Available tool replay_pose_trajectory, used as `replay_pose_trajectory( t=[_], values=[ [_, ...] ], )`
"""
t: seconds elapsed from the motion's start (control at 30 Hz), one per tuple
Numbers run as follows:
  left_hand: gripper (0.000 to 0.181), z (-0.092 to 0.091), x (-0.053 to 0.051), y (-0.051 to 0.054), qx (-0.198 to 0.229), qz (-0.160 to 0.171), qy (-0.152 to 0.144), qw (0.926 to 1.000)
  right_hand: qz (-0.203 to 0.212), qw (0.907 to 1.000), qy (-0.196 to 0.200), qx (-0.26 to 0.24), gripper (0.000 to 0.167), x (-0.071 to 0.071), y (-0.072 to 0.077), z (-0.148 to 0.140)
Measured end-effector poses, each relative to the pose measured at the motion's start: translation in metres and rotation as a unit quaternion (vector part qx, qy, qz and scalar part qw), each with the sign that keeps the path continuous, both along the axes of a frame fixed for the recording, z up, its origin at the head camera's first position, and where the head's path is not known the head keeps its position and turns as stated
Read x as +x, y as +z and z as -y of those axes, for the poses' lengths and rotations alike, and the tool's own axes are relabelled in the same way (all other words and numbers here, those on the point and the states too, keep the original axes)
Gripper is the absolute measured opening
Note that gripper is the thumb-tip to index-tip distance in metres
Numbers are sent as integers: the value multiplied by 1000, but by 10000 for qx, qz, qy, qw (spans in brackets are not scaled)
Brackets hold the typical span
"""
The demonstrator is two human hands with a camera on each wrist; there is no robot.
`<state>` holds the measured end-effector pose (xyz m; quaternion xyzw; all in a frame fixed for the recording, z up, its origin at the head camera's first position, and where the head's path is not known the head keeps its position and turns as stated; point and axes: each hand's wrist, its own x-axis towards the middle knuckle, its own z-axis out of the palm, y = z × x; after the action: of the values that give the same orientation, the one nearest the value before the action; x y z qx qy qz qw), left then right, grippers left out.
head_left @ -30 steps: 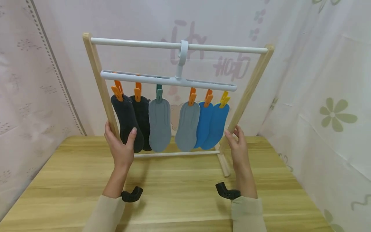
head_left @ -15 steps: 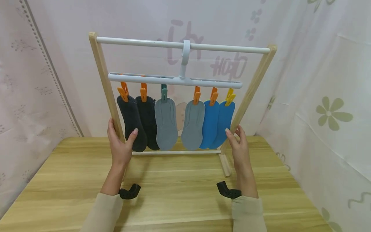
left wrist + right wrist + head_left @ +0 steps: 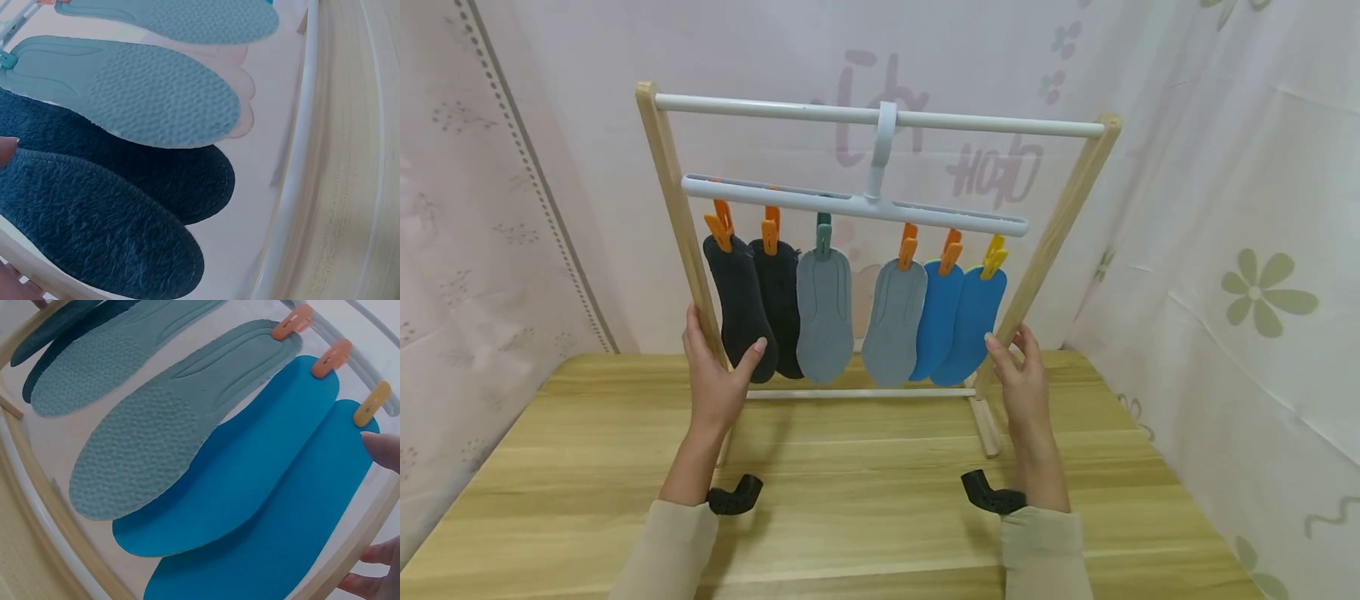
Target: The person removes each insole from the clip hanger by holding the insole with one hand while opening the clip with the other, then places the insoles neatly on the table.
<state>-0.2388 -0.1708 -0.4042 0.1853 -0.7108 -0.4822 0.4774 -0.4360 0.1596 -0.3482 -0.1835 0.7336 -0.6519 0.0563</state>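
A small drying rack (image 3: 1000,124) with wooden posts and white rods stands between my hands. My left hand (image 3: 718,387) grips its left post, thumb in front near a black fuzzy insole (image 3: 100,225). The right post is held by my right hand (image 3: 1022,383), its thumb close to a blue insole (image 3: 312,494). From the top rod a white hanger (image 3: 775,195) hangs by its hook, left end higher. Clipped beneath are pairs of black, grey and blue insoles; a grey insole (image 3: 895,325) hangs right of centre. Orange clothespins (image 3: 907,250), a green clothespin (image 3: 823,237) and a yellow clothespin (image 3: 995,258) hold them.
The rack stands towards the back of a wooden table (image 3: 865,500). Pale patterned curtains (image 3: 1247,208) surround the table at the back and sides. Each wrist wears a black camera mount (image 3: 992,496).
The rack and left hand have shifted slightly right in the head view. The hanger and its insoles swing, its left end now tilted higher again. Both hands keep their hold on the posts.
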Motion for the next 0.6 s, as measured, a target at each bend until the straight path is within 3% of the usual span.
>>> replay_pose_trajectory(
  t=[0.37, 0.6],
  values=[
    [102, 5, 10, 5, -41, 322, 69, 9994, 138, 9998, -11, -144, 88, -1, -5, 10],
    [96, 7, 15, 9, -93, 222, 4, 9997, 154, 9998, 44, -68, 87, -3, -7, 11]
  ],
)
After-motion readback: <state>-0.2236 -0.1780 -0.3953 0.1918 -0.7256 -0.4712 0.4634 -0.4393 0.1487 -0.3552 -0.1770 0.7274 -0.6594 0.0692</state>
